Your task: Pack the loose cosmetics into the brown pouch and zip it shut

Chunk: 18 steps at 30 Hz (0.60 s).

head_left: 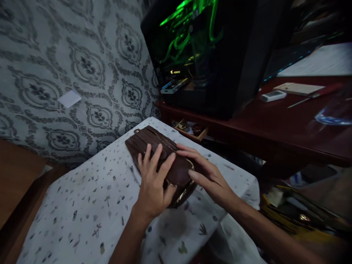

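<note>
A dark brown leather zip wallet [178, 169] lies slantwise on the cloth-covered table. Gold zipper teeth run around its near end and along its right side, and a strap with a snap button sits at its far end. Across its top and left edge, the fingers of my left hand [154, 187] are spread out, with the thumb by the zipper at the near end. My right hand [210, 176] rests at the wallet's right edge, fingers stretched and apart, its thumb close to the zipper. Whether anything is inside the wallet is hidden.
The patterned white cloth [96, 205] covers the table. Behind stands a black computer case [242, 55] with green lights, on a dark red desk [275, 124]. Below the desk is an open drawer [202, 135]. A yellow-edged bag [297, 220] sits low at the right.
</note>
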Each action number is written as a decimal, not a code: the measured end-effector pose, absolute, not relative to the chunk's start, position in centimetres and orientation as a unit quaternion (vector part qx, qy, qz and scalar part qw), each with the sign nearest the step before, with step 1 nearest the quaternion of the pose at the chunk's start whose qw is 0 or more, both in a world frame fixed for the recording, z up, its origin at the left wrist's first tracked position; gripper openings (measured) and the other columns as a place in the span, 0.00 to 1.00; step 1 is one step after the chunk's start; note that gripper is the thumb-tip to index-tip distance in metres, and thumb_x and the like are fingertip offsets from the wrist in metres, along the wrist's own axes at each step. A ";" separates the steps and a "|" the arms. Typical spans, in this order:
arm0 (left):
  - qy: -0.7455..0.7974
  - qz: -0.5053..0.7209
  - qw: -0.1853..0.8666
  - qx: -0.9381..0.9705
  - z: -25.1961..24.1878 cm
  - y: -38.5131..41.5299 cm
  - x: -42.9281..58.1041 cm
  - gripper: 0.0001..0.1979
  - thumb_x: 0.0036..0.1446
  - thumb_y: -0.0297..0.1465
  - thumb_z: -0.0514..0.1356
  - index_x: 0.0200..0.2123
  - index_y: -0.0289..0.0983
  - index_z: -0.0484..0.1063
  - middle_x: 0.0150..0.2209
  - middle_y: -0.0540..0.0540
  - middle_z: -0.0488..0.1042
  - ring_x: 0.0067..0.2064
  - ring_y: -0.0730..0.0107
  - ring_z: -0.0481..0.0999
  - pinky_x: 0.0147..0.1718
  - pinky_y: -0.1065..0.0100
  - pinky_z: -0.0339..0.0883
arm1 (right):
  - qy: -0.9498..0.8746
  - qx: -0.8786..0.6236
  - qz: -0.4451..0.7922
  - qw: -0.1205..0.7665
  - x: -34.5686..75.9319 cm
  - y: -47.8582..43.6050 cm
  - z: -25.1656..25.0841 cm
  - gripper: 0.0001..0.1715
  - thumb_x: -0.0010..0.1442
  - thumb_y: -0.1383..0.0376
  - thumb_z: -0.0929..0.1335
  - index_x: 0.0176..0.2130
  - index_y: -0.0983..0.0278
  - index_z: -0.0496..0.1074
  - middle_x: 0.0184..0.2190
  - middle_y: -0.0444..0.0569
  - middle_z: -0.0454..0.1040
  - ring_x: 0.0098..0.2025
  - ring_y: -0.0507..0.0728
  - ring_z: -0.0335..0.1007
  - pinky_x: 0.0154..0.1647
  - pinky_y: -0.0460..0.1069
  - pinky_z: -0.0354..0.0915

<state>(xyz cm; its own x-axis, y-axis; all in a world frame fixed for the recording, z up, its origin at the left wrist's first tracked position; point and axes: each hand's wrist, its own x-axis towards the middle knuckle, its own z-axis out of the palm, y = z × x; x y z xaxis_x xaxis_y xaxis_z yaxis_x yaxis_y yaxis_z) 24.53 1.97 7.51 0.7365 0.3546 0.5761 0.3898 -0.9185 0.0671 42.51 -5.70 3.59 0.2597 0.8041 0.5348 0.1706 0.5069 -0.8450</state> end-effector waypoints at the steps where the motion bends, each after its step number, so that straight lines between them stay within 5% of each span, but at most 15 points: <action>1: -0.186 -0.296 0.037 -0.936 7.6 2.0 24.5 0.29 0.66 0.36 0.56 0.69 0.41 0.60 0.74 0.34 0.54 0.77 0.41 0.44 0.69 0.32 0.40 | -0.569 -0.436 0.227 0.659 42.5 -5.6 3.4 0.25 0.67 0.49 0.69 0.61 0.51 0.72 0.69 0.49 0.65 0.72 0.64 0.59 0.72 0.63 0.58; 8: -0.171 -0.275 0.067 -0.944 7.6 2.2 24.3 0.38 0.64 0.52 0.58 0.69 0.37 0.60 0.72 0.30 0.58 0.76 0.38 0.46 0.69 0.31 0.40 | -0.621 -0.463 0.132 0.619 42.4 -4.8 1.6 0.27 0.70 0.60 0.67 0.65 0.45 0.65 0.71 0.47 0.61 0.73 0.62 0.55 0.72 0.64 0.59; 13: -0.208 -0.313 0.078 -0.923 6.7 2.1 24.9 0.28 0.68 0.45 0.55 0.64 0.36 0.66 0.69 0.32 0.65 0.75 0.45 0.54 0.70 0.36 0.43 | -0.633 -0.475 0.105 0.603 42.8 -4.5 2.2 0.26 0.71 0.59 0.65 0.66 0.46 0.65 0.71 0.47 0.60 0.73 0.63 0.55 0.71 0.64 0.60; 18: -0.213 -0.359 0.067 -0.906 6.2 2.0 25.4 0.30 0.67 0.49 0.56 0.63 0.35 0.64 0.64 0.32 0.71 0.72 0.46 0.61 0.71 0.37 0.45 | -0.646 -0.517 0.116 0.550 43.4 -2.3 4.0 0.27 0.74 0.52 0.60 0.67 0.52 0.64 0.72 0.49 0.59 0.74 0.63 0.52 0.74 0.65 0.56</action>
<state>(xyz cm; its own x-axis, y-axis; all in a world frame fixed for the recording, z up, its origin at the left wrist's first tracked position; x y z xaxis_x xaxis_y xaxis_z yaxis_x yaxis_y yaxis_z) 25.39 2.00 6.20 0.6522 0.3382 0.6784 0.4341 -0.9003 0.0315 43.38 -2.26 4.00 0.1396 0.7948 0.5906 0.5397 0.4390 -0.7183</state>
